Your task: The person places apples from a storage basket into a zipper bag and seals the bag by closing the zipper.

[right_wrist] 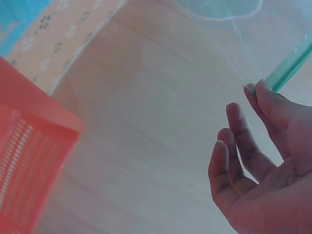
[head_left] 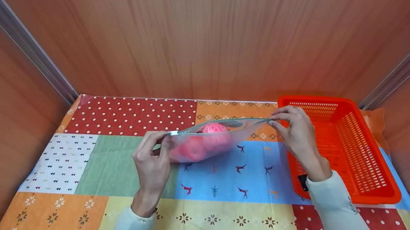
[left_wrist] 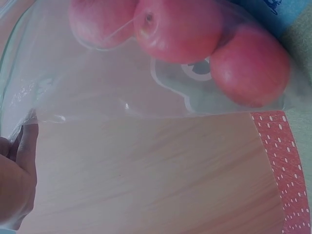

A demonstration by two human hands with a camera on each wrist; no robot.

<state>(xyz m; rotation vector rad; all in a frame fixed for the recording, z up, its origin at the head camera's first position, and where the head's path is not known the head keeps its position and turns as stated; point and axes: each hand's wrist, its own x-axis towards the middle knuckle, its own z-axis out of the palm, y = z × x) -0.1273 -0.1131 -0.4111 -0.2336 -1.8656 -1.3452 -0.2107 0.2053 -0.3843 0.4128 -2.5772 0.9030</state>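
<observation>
A clear zip bag (head_left: 240, 135) holding several pink-red apples (head_left: 196, 148) is stretched between both hands, its mouth parted in the middle. My left hand (head_left: 153, 162) pinches the bag's left top corner, right beside a small white slider (head_left: 174, 132). The opposite top corner is between the thumb and index finger of my right hand (head_left: 297, 133); the other fingers are loosely bent in the right wrist view. Three apples (left_wrist: 178, 29) show through the plastic in the left wrist view, low in the bag. Along the mouth runs a green zip strip (right_wrist: 292, 66).
An orange-red plastic basket (head_left: 390, 185) with slotted walls stands at the right, under my right forearm. Beneath everything lies a patchwork tablecloth (head_left: 214, 217). Wood-grain panels (head_left: 212, 40) enclose the table at the back and on both sides.
</observation>
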